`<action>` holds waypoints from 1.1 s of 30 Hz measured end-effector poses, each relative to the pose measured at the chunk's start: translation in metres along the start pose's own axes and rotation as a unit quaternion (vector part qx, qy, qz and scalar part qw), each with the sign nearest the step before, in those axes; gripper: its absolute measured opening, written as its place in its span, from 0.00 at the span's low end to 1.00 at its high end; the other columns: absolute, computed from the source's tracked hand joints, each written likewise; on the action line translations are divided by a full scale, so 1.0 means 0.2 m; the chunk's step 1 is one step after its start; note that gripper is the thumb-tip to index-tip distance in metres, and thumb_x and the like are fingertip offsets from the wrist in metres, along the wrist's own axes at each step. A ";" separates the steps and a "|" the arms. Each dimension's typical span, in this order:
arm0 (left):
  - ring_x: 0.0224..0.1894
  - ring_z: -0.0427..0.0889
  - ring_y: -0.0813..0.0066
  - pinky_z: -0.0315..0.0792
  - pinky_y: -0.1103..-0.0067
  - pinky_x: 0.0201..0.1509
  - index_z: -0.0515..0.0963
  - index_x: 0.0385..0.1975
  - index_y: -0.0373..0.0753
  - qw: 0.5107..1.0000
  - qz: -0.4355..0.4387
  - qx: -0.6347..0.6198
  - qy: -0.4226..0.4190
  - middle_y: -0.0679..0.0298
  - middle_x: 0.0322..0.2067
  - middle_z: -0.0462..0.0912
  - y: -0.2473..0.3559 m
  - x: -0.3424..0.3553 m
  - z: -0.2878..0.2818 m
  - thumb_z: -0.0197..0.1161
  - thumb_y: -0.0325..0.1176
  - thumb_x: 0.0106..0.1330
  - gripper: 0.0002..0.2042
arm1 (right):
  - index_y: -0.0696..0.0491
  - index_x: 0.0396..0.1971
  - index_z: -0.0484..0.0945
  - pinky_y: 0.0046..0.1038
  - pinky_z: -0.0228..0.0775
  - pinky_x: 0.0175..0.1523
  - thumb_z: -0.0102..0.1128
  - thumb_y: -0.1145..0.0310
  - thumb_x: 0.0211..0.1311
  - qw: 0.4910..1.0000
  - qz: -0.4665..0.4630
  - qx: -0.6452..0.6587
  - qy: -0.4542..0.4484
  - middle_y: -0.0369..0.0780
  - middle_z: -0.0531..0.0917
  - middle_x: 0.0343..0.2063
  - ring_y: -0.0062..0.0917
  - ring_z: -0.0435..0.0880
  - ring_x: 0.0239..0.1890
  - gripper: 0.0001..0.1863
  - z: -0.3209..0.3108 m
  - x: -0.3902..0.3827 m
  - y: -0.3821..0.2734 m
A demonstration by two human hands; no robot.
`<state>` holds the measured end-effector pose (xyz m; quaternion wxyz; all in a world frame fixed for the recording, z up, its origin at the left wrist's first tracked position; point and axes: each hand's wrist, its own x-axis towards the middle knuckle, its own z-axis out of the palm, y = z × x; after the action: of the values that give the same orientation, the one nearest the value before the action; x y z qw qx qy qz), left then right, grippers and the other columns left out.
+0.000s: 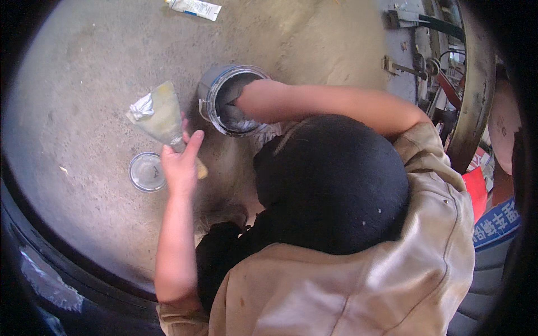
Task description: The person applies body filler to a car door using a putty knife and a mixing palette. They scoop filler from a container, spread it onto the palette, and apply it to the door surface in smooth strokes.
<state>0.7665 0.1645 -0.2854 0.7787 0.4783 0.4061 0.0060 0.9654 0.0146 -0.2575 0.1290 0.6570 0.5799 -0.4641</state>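
My left hand (180,162) is closed round the handle of a wide putty knife (161,120). A lump of whitish putty (142,106) sits near one corner of its blade, which points up and away from me. To the right, my right hand (259,101) reaches over the rim and into an open round can (208,106) with dark grey paste inside. Its fingers look curled, but the tips and anything they grip are hidden against the grey contents. A round lid (147,172) lies on the floor beside my left wrist.
A white tube (194,8) lies at the far edge of the concrete floor (95,73). My black-clad knee (336,185) is raised just below the can. A black, scuffed curved panel (50,280) runs along the lower left. Metal parts and a frame (473,95) stand at right.
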 end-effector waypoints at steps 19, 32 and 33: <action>0.38 0.75 0.83 0.70 0.82 0.46 0.71 0.32 0.39 0.996 -0.084 0.010 0.032 0.68 0.37 0.80 -0.17 0.00 0.16 0.73 0.26 0.57 0.13 | 0.60 0.29 0.85 0.41 0.76 0.45 0.58 0.67 0.51 0.988 -0.070 0.001 -0.139 0.52 0.85 0.34 0.45 0.85 0.39 0.13 0.04 0.30 0.00; 0.36 0.74 0.83 0.70 0.83 0.44 0.71 0.31 0.40 0.998 -0.059 -0.002 0.026 0.70 0.34 0.78 -0.22 0.00 0.14 0.76 0.28 0.56 0.15 | 0.62 0.38 0.84 0.42 0.74 0.51 0.51 0.66 0.55 0.976 -0.083 -0.024 -0.197 0.54 0.84 0.40 0.46 0.84 0.45 0.18 0.07 0.36 0.06; 0.37 0.74 0.83 0.70 0.83 0.44 0.71 0.31 0.40 0.997 -0.070 0.021 0.026 0.70 0.34 0.78 -0.22 0.00 0.13 0.76 0.28 0.56 0.15 | 0.61 0.39 0.83 0.42 0.74 0.51 0.51 0.66 0.55 0.977 -0.059 -0.001 -0.204 0.54 0.84 0.41 0.46 0.83 0.45 0.19 0.07 0.36 0.06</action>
<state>0.7666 0.1208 -0.3132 0.7562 0.4649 0.4582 -0.0446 0.9626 0.0469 -0.3239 0.2181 0.5132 0.5795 -0.5944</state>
